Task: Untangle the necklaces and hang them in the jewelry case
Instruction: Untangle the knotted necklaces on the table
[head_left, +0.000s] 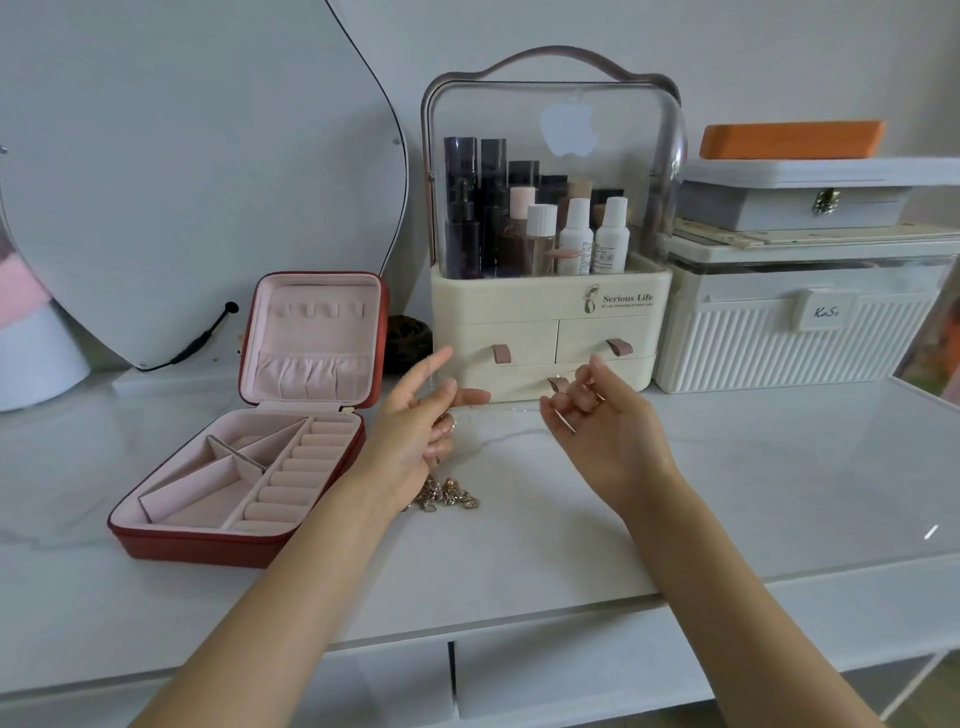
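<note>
Necklaces (444, 496): tangled rose-gold heap on the counter (571, 519), right below the left hand (421, 431), partly hidden by its wrist. A thin chain seems to run up from the heap through the left fingers and across to the right hand (592, 415); too fine to trace fully. Left hand raised, palm turned inward, index and thumb spread, lower fingers curled on the chain. Right hand raised opposite, fingers curled, pinching what looks like the chain's end. Jewelry case (249, 452): red, pink-lined, lid open and upright, left of the left hand, apart from it. Behind the hands: cream cosmetics organizer (550, 312) with clear dome, white ribbed box (795, 338) to its right, mirror (182, 156) at back left.
</note>
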